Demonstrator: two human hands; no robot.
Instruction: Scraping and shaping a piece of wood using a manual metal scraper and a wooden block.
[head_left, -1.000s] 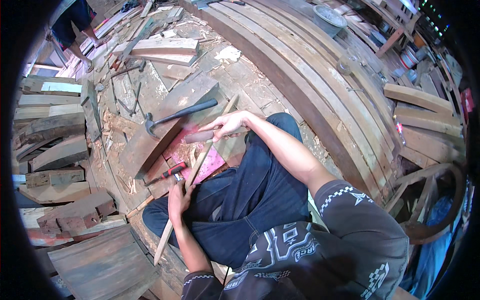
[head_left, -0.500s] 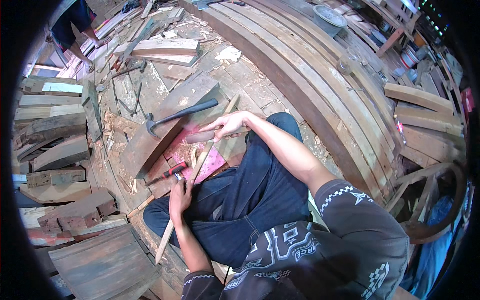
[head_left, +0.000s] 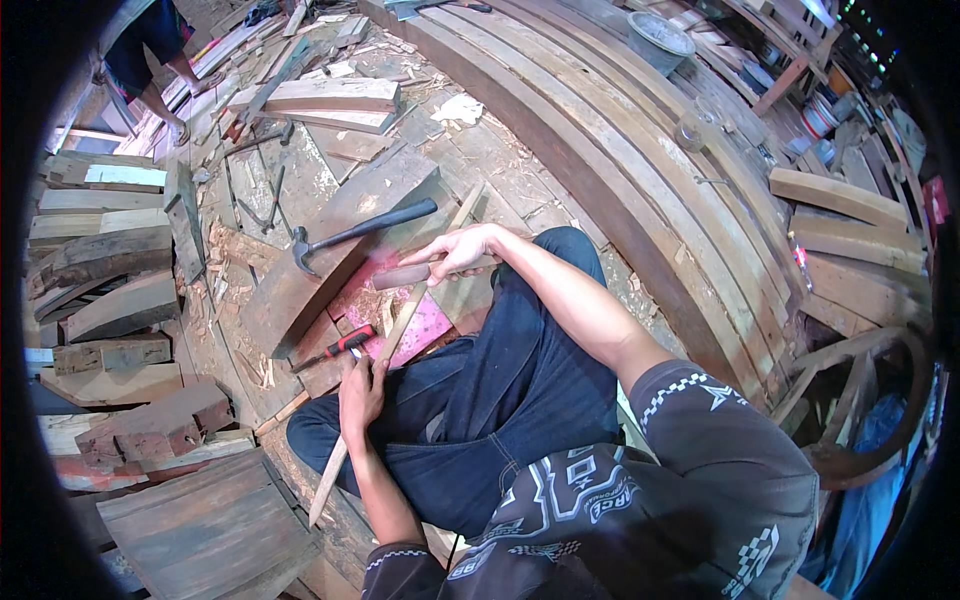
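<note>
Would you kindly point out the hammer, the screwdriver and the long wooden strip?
hammer (head_left: 372,227): head view, on its dark handle.
screwdriver (head_left: 338,347): head view, on its red-black handle.
strip (head_left: 330,480): head view, on its lower end.

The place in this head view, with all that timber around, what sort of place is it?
Most likely a woodworking yard or carpentry workshop, perhaps for boats. Long curved planks lie side by side, offcut blocks and wood chips cover the ground, and a claw hammer rests on a board by the seated person's right hand.

left hand (head_left: 362,392) shifted slightly along thin wooden strip (head_left: 392,335), right hand (head_left: 455,252) barely moved
</note>
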